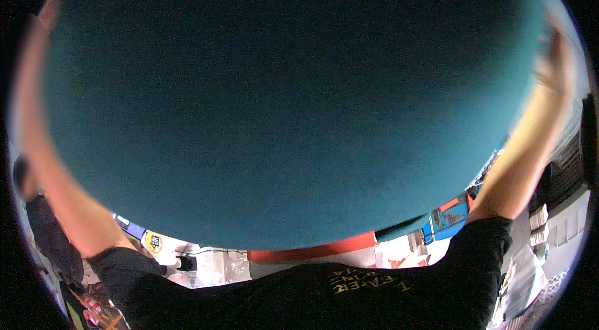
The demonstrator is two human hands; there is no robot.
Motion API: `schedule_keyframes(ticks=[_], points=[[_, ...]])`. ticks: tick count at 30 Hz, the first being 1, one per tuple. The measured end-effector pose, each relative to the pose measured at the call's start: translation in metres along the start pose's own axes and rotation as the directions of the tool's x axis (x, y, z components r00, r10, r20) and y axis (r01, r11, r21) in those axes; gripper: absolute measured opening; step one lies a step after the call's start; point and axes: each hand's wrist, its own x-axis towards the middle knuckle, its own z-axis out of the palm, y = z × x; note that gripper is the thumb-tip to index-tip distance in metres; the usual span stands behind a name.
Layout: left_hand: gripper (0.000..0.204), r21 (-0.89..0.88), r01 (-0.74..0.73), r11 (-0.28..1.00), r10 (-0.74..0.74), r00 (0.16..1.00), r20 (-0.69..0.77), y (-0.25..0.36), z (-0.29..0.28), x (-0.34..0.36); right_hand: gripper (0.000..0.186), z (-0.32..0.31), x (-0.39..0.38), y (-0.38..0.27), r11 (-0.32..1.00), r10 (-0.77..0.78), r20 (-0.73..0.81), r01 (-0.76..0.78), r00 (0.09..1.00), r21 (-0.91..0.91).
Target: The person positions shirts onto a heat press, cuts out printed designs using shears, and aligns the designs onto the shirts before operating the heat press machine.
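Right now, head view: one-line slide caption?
Blurred left hand and right hand at opposite edges of teal fabric that fills most of the view.

On my feed I see teal cloth [281, 111], matt, finely textured; a black shirt [281, 305], matt, soft-looking fabric

A red strip [312, 250] is at the bottom middle. A round yellow badge [153, 242] is lower left. A person in black [53, 236] is at the left edge. A blue thing [448, 220] is lower right.
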Motion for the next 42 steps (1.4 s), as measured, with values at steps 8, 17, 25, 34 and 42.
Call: schedule_keyframes(ticks=[8,17,25,34,42], points=[[0.040,-0.374,0.706,0.602,-0.549,0.706,0.448,-0.155,0.144,-0.036,0.015,0.119,0.038,0.192,0.699,0.666,0.214,-0.698,0.714,0.155],[0.023,-0.438,0.428,0.791,-0.202,0.857,0.474,-0.110,0.096,-0.012,0.020,0.056,0.035,0.117,0.849,0.431,0.155,-0.457,0.889,0.265],[0.029,-0.051,0.618,0.784,-0.457,0.632,0.626,-0.048,-0.006,-0.296,0.006,0.007,-0.279,0.077,0.702,0.559,-0.068,-0.515,0.826,-0.492],[0.019,0.184,0.927,-0.327,-0.723,-0.370,0.583,-0.093,-0.051,-0.570,0.036,-0.013,-0.554,0.135,-0.267,0.964,0.097,-0.911,-0.249,0.313],[0.014,0.240,0.894,-0.380,-0.596,-0.435,0.675,-0.103,-0.095,-0.585,0.034,-0.066,-0.566,0.103,-0.262,0.937,0.348,-0.702,-0.021,0.662]])
